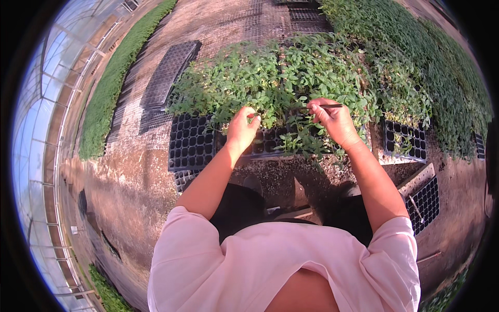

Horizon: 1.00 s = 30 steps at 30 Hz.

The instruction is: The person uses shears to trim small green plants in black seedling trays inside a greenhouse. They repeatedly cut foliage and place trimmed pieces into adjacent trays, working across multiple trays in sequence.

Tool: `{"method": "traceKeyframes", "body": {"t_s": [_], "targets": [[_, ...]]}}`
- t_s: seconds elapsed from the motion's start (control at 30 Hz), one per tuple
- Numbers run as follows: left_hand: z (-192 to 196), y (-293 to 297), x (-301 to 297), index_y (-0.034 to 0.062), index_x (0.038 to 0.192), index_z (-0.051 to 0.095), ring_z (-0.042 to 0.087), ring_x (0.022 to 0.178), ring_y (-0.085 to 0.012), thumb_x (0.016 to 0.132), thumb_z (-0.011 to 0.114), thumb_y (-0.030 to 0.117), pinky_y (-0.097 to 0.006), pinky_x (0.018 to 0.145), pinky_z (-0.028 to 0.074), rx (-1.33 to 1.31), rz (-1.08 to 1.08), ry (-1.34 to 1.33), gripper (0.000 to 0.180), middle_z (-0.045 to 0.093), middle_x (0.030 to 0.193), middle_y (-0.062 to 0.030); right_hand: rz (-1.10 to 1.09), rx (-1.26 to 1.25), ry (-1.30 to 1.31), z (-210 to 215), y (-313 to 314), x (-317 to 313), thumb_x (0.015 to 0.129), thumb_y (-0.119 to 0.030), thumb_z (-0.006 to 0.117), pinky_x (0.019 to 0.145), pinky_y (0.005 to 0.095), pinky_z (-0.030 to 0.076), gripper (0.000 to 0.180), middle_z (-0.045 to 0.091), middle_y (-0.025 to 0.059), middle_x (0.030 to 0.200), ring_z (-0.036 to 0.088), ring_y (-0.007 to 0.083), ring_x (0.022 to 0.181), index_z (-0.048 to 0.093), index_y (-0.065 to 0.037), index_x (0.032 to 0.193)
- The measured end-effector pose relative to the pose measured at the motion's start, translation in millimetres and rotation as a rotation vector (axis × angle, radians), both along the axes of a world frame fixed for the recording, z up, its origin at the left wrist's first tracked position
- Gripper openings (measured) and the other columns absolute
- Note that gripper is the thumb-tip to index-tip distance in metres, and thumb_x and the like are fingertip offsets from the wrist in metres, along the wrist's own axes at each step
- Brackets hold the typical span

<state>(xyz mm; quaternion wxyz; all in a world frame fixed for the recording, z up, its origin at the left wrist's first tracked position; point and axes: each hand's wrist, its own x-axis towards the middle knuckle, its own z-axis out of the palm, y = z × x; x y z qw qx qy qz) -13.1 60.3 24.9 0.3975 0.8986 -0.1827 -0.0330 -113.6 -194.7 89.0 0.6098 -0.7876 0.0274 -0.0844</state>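
Note:
My right hand pinches a thin dark stick-like tool, held level over the leafy green seedlings. Leaves hide its far end, so its exact kind does not show. To the left, my left hand is closed, thumb against fingers, at the near edge of the seedlings. Whatever lies in that pinch is too small to make out. Beneath both hands, the plants stand in black cell trays, and several front cells there hold no plant. Some stems lean over the tray's front edge below my right hand.
A black cell tray without plants lies left of the seedlings, with stacked dark trays beyond it. More planted trays stand at right. Another black tray rests low at right. A long green seedling bed runs along the left.

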Motion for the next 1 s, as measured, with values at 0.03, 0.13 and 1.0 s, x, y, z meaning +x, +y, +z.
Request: {"method": "traceKeyframes", "body": {"t_s": [0.03, 0.13, 1.0], "targets": [[17, 7, -9, 0.0041, 0.098, 0.056, 0.059, 0.056, -0.0116, 0.086, 0.056, 0.02, -0.026, 0.049, 0.045, 0.077, -0.031, 0.008, 0.02, 0.062, 0.083, -0.0049, -0.002, 0.0, -0.01, 0, -4, -1, 0.088, -0.022, 0.057, 0.06, 0.0247, 0.049, 0.024, 0.064, 0.004, 0.081, 0.057, 0.01, 0.062, 0.062, -0.002, 0.1], [62, 22, -30, 0.0044, 0.085, 0.061, 0.059, 0.055, -0.0127, 0.085, 0.055, 0.022, -0.029, 0.057, 0.047, 0.589, -0.28, 0.635, 0.019, 0.065, 0.072, -0.0047, -0.001, -0.003, -0.021, 4, -8, -5, 0.088, -0.022, 0.056, 0.06, 0.0242, 0.048, 0.024, 0.063, 0.0039, 0.08, 0.058, 0.0096, 0.062, 0.062, -0.002, 0.098], [-2, 3, -9, 0.0205, 0.127, 0.048, 0.041, 0.121, -0.0283, 0.08, 0.039, 0.002, -0.031, 0.099, 0.035, 0.777, -0.272, 0.1, 0.051, 0.024, 0.143, -0.0158, -0.013, 0.065, -0.031, 10, -8, -7, 0.088, -0.021, 0.057, 0.06, 0.0227, 0.047, 0.022, 0.062, 0.0031, 0.079, 0.056, 0.009, 0.063, 0.062, -0.001, 0.096]]}}
